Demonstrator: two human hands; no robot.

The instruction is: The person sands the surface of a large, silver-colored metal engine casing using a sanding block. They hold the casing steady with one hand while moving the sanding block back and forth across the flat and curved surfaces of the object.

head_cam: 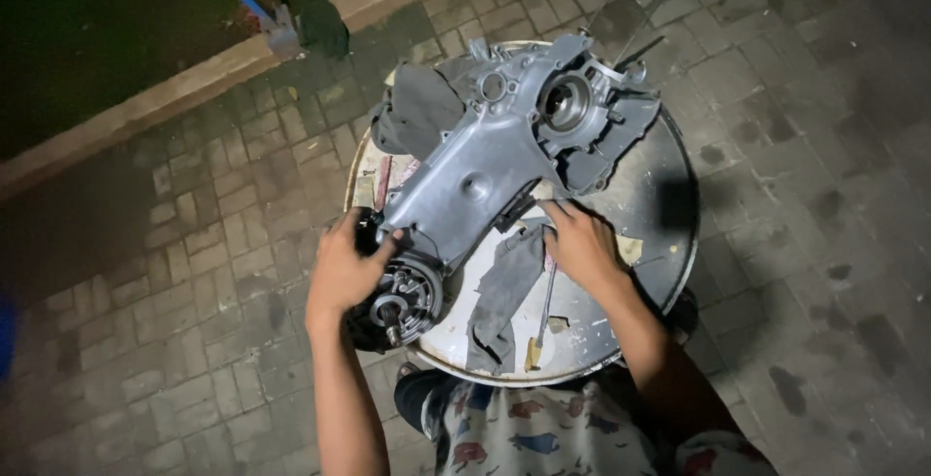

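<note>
Paved brick ground [795, 146], dim light; a round metal desk [659, 205] stands at frame centre. A grey engine casing [485, 161] lies diagonally across it. Left hand [341, 268], lower left of centre, curls closed around the casing's dark round end. Right hand [579, 241] rests fingers-spread at the casing's lower edge, gripping nothing visible. A grey rag [499, 297] and screwdriver [543, 316] lie just below.

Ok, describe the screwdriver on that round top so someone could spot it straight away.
Start at the round metal drum top carrying the big grey engine casing. Just below the right hand, beside the dark rag, lies the screwdriver: the only thin straight shaft there, ending in a yellowish handle.
</note>
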